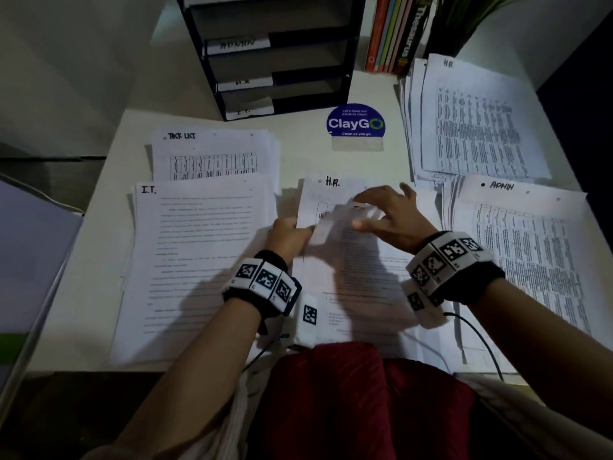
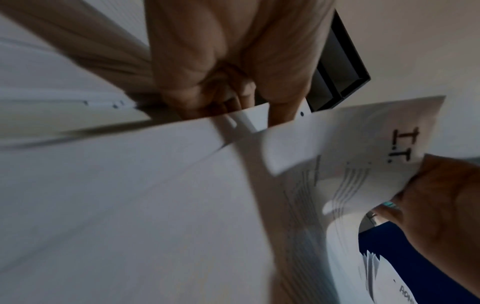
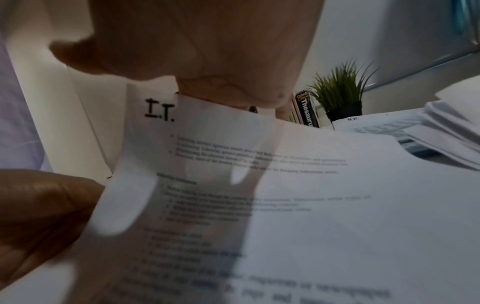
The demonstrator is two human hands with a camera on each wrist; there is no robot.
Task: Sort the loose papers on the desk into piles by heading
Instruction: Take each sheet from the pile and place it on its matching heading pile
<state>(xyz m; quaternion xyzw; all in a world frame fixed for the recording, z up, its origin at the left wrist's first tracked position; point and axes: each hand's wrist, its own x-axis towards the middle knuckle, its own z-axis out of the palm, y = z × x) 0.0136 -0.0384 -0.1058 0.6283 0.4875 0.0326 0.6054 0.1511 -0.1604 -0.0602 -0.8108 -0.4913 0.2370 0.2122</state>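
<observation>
In the head view, both hands meet over the middle of the white counter (image 1: 305, 151). The left hand (image 1: 288, 234) pinches the left edge of a lifted sheet (image 1: 335, 218), blurred here, while the right hand (image 1: 391, 216) grasps its top from above, fingers curled over it. Under them lies a loose pile whose top page reads "H.R." (image 1: 331, 181). To the left sits the I.T. pile (image 1: 199, 254), with the Task List pile (image 1: 212, 154) behind it. At the right lies the Admin pile (image 1: 527, 247), and behind that a second H.R. pile (image 1: 474, 124). A black tray rack (image 1: 275, 54) stands at the back, next to books (image 1: 398, 31).

From the left wrist, the left grip is clenched on the paper's edge, and the raised sheet shows the heading "I.T." (image 2: 405, 144), held at the right by the other hand (image 2: 436, 205).

From the right wrist, the right grip clamps the sheet's top edge beside the "I.T." heading (image 3: 159, 111); the left thumb (image 3: 46, 207) presses its left margin. A plant (image 3: 340, 88) stands behind.
</observation>
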